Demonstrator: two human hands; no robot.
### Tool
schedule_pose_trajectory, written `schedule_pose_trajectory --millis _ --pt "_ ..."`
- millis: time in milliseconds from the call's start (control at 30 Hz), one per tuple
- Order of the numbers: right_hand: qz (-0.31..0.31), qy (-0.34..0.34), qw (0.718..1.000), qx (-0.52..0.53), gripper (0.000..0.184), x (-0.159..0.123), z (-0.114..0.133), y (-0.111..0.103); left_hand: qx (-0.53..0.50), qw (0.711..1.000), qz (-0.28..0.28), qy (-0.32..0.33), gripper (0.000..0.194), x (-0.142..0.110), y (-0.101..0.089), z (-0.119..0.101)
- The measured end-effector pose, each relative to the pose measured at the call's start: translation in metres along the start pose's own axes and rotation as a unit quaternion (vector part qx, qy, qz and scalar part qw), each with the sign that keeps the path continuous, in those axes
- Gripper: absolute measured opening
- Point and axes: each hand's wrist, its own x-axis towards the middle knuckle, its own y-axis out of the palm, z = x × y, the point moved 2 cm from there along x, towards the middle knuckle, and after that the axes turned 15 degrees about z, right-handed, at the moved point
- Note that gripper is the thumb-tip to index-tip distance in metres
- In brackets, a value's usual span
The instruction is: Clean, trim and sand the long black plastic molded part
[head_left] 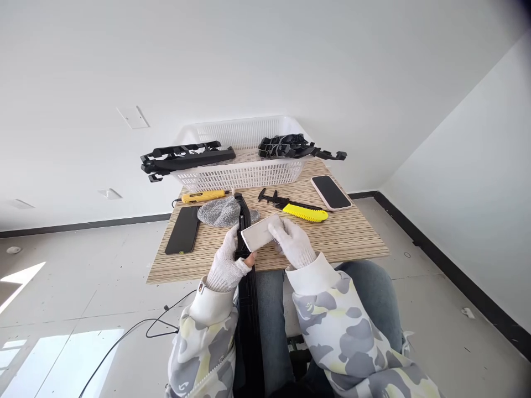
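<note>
My left hand (pixel 226 266), in a white knit glove with the thumb tip bare, is closed around a long black plastic strip (pixel 249 315). This strip runs from the table down between my legs, its far end beside a grey cloth (pixel 219 212). In my gloved right hand (pixel 293 243) is a flat whitish rectangular block (pixel 258 234), tilted over the strip near my left thumb. Whether the block touches the strip I cannot tell. Beyond my right hand lie a yellow utility knife (pixel 306 212) and a black caliper (pixel 270 197).
A white plastic basket (pixel 240 178) at the back holds black plastic parts (pixel 194 157) that jut past its sides. A dark phone (pixel 182 230), a yellow corded tool (pixel 204 197) and a pink-edged phone (pixel 332 192) lie on the wooden table (pixel 348 237). A cable (pixel 136 321) trails at left.
</note>
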Motion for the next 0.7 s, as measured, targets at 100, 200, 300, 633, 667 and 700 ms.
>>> schedule_pose_trajectory --millis 100,200,300,633,667,700 --pt "-0.028 0.008 0.997 0.075 0.042 -0.002 0.002 0.002 0.017 1.000 -0.003 -0.012 0.080 0.001 0.002 0.000" --pt "0.060 0.024 0.992 0.107 0.041 -0.003 0.004 0.012 0.017 0.999 -0.027 0.010 0.068 0.003 0.005 -0.003" --pt "0.092 0.031 0.985 0.146 0.043 -0.005 0.004 0.020 0.019 0.999 -0.038 0.013 0.064 0.004 0.005 -0.006" --pt "0.025 0.021 0.989 0.145 0.046 -0.005 0.004 0.021 -0.006 0.999 -0.032 0.035 0.059 0.006 0.005 -0.012" --pt "0.046 0.028 0.990 0.131 0.046 -0.005 0.004 0.021 -0.011 0.999 -0.034 0.041 0.056 0.006 0.005 -0.012" --pt "0.071 0.033 0.990 0.119 0.045 -0.006 0.003 0.022 -0.017 0.998 -0.034 0.044 0.054 0.006 0.005 -0.012"
